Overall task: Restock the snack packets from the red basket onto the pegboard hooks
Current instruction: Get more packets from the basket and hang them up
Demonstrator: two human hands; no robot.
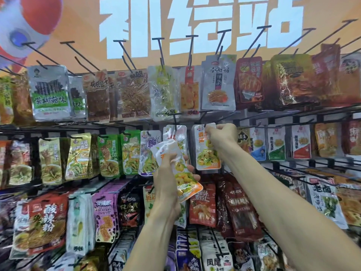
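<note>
Two bare hands work at the middle row of a packed pegboard display. Left hand (170, 173), grip clenched round a white and orange snack packet (180, 173) showing yellow pieces; packet tilted, top leaning left, held in front of the hanging stock. Right hand (221, 136), fingers pinching the top edge of a matching hanging packet (207, 151) at a black hook (210, 119); whether the packet's hole sits on the hook cannot be told. Just left, another hook (175, 119) carries similar packets (174, 134). Rows of other snack packets hang above, below and on both sides. Orange sign (195, 26) with large white characters at far top.
</note>
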